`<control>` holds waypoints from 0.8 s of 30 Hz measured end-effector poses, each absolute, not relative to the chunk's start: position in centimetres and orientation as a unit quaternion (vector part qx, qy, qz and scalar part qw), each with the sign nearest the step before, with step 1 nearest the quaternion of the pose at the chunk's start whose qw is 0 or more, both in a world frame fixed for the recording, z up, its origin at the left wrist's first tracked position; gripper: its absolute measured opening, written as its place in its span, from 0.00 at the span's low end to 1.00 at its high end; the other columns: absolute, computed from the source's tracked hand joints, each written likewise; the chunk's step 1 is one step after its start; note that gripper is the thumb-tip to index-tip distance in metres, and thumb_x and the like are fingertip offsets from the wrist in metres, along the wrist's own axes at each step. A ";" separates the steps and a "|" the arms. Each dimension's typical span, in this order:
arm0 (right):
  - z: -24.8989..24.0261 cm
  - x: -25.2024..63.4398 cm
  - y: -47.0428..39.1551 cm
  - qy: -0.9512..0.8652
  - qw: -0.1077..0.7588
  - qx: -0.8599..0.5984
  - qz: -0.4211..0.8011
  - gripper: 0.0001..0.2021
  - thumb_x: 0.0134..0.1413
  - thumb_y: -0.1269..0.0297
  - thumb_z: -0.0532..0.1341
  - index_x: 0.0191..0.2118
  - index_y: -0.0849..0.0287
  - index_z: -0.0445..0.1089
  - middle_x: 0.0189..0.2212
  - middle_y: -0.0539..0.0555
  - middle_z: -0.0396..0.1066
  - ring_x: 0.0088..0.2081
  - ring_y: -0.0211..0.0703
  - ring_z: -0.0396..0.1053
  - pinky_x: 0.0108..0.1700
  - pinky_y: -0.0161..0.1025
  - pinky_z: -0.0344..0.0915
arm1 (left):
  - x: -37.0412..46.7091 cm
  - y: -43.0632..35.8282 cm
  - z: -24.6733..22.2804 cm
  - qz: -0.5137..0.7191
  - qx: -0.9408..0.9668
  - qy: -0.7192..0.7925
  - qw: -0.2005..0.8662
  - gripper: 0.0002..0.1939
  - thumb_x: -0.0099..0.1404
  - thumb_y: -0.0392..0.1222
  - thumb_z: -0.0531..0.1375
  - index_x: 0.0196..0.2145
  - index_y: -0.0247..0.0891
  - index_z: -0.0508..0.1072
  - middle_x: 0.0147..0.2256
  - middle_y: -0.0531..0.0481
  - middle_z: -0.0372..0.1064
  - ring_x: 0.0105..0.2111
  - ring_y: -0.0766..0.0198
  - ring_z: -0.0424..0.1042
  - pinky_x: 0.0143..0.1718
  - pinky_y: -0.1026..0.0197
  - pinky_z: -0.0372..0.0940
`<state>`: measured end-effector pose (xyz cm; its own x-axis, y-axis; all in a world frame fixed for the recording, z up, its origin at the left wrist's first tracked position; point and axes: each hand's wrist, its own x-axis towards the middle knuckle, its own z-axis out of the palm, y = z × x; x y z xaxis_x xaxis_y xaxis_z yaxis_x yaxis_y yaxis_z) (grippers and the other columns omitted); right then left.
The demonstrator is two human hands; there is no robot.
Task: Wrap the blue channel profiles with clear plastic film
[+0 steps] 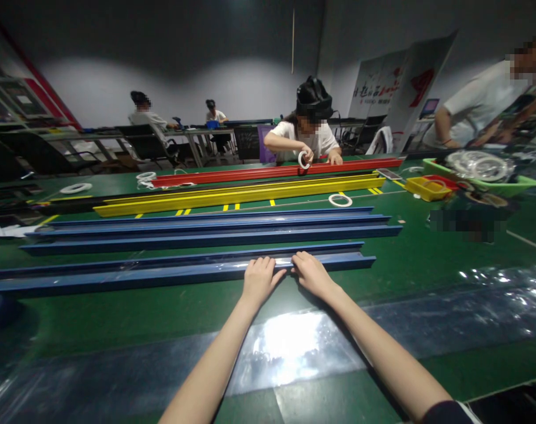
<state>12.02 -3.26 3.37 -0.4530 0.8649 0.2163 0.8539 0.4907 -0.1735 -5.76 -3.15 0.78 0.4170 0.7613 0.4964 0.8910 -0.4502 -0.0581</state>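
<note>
Clear film [289, 347] nearest; blue channel [179, 275] beneath left hand [259, 279] and right hand [312, 273]; whether clamped, unclear

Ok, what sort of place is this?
Probably a small assembly or packing workshop: long blue channel rails lie across a green worktable, a co-worker opposite holds a white ring by a red rail, and a green basket holds what look like wrapped coils.

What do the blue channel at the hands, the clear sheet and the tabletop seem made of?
Blue channel: coated metal or plastic; straight, softly shiny walls leave it open.
Clear sheet: probably glossy plastic film; see-through, with strong glare.
Tabletop: green, semi-gloss, perhaps rubber or vinyl matting; smooth and lightly reflective.
</note>
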 end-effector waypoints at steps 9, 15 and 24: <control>3.9 13.4 -3.2 -0.843 0.126 -0.522 0.035 0.04 0.54 0.74 0.54 0.32 0.60 0.64 0.33 0.56 0.67 0.37 0.43 0.62 0.37 0.35 0.56 | -6.2 -3.2 1.0 -0.224 -0.840 -0.470 0.150 0.17 0.67 0.49 0.49 0.44 0.36 0.67 0.38 0.45 0.70 0.39 0.58 0.66 0.45 0.55 0.53; 3.8 17.2 -2.7 -0.836 0.122 -0.532 0.065 0.04 0.53 0.72 0.54 0.34 0.59 0.65 0.33 0.55 0.68 0.37 0.42 0.64 0.37 0.34 0.55 | -6.3 -3.4 1.3 -0.212 -0.838 -0.480 0.151 0.17 0.66 0.52 0.49 0.42 0.37 0.68 0.36 0.44 0.70 0.38 0.57 0.66 0.44 0.54 0.53; 2.2 24.1 -1.9 -0.799 0.168 -0.573 0.073 0.07 0.52 0.66 0.52 0.34 0.59 0.67 0.33 0.56 0.69 0.37 0.44 0.65 0.38 0.37 0.57 | -6.7 -3.2 1.4 -0.211 -0.822 -0.502 0.167 0.16 0.66 0.52 0.49 0.39 0.38 0.69 0.35 0.46 0.70 0.38 0.58 0.65 0.45 0.54 0.53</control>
